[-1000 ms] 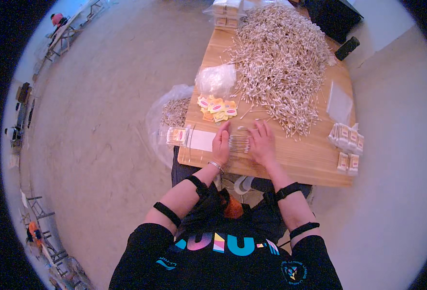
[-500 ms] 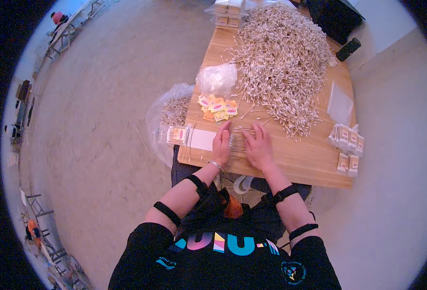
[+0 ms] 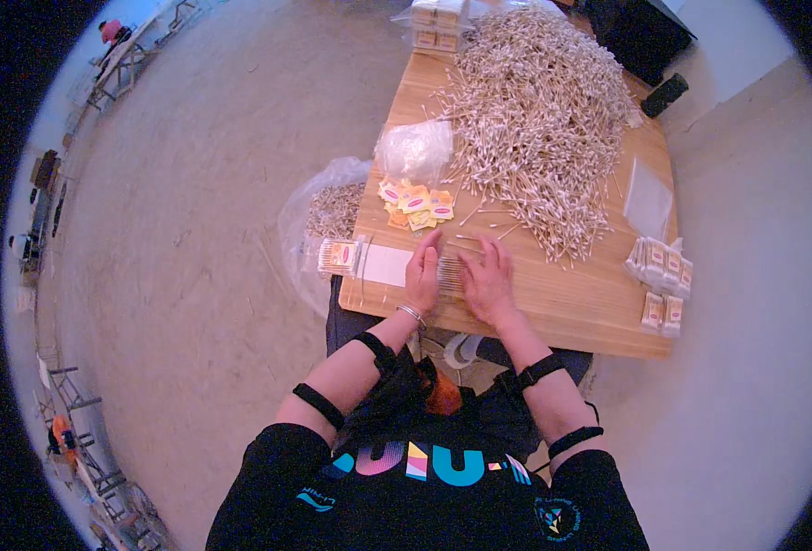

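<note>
A wooden table (image 3: pixel 590 308) carries a big heap of cotton swabs (image 3: pixel 539 110). My left hand (image 3: pixel 422 273) and my right hand (image 3: pixel 489 280) lie side by side near the table's front edge, both pressed against a small bundle of cotton swabs (image 3: pixel 450 274) between them. To the left of my left hand lies a flat white packet (image 3: pixel 385 264) and a filled clear pack of swabs (image 3: pixel 337 257). Just beyond my hands sit small orange and yellow labels (image 3: pixel 415 204).
A crumpled clear plastic bag (image 3: pixel 415 149) lies by the labels. A clear bag of swabs (image 3: pixel 328 213) hangs off the table's left side. Finished packs (image 3: pixel 661 264) are stacked at the right edge, more boxes (image 3: pixel 438 23) at the far end. Metal racks stand on the floor far left.
Both hands have drawn slightly closer together around the swab bundle; otherwise nothing has visibly moved.
</note>
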A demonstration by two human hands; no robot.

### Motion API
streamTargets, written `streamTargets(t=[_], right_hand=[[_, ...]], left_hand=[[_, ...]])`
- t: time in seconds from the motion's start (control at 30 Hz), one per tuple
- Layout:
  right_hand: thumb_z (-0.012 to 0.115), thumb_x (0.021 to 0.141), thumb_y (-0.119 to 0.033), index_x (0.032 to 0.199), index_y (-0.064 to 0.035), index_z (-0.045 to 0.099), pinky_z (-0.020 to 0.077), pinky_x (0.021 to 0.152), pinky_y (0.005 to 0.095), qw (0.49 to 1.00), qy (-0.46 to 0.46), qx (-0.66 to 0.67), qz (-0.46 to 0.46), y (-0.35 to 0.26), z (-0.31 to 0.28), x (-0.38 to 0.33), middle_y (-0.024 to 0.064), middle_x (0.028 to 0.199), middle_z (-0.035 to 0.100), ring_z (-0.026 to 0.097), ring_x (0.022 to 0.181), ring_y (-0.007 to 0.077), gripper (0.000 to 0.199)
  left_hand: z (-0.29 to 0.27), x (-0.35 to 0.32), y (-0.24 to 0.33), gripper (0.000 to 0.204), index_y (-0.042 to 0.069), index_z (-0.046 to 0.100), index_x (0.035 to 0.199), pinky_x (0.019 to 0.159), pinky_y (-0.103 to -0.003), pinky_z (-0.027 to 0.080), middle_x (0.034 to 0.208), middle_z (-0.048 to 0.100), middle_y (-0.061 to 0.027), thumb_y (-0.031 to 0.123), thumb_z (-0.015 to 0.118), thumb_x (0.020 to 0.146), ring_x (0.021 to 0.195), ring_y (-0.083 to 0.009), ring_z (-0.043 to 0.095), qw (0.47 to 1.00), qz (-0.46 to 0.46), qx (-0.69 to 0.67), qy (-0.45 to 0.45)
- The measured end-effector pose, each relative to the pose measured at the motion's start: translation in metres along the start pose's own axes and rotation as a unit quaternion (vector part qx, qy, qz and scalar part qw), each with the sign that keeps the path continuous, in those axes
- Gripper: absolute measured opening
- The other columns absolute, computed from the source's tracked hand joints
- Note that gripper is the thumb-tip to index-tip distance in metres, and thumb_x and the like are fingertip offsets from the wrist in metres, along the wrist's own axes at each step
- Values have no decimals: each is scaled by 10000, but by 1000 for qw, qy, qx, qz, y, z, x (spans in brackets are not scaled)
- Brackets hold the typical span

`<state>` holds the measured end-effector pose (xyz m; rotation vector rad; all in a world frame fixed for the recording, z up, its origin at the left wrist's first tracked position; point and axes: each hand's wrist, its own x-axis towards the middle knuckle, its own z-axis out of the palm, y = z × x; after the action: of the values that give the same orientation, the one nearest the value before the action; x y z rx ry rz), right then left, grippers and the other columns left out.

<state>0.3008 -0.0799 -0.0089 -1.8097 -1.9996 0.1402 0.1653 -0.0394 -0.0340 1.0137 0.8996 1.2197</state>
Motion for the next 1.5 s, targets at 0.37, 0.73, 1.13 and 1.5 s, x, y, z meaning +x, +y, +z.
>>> streamTargets(t=[0.37, 0.73, 1.13, 1.5], right_hand=[[483, 846, -136, 1225, -32, 469, 238, 1058, 459, 990, 27, 77, 112, 20, -9, -1, 173, 1343, 363, 292, 1274, 353, 393], [463, 825, -92, 1362, 37, 253, 148, 1111, 411, 920, 52, 371, 119, -26, 23, -6, 226, 1424, 257, 199, 1348, 353, 590], [552, 807, -474, 1367, 99, 171, 90, 1117, 459, 983, -161, -86, 15, -32, -5, -28, 272, 1457, 100, 66, 1369, 390, 887], [513, 824, -454, 1377, 95, 149, 62, 1122, 440, 977, -194, -75, 51, -41, -6, -21, 250, 1468, 91, 43, 1378, 369, 860]], left_hand=[[-5, 0, -8, 451, -59, 402, 1292, 1038, -326, 319, 1309, 453, -181, 261, 365, 976, 1225, -238, 426, 1000, 1, 20, 9], [-2, -1, -1, 445, -40, 421, 1286, 1023, -325, 327, 1284, 486, -165, 271, 362, 974, 1199, -234, 451, 999, 4, 54, 5], [-6, 2, -13, 499, -48, 415, 1290, 1040, -327, 300, 1299, 470, -167, 332, 376, 969, 1222, -236, 428, 1000, 4, 10, -1], [-10, -2, -8, 555, -53, 397, 1305, 1055, -328, 272, 1330, 442, -170, 385, 344, 968, 1249, -235, 398, 998, -3, 53, -26]])
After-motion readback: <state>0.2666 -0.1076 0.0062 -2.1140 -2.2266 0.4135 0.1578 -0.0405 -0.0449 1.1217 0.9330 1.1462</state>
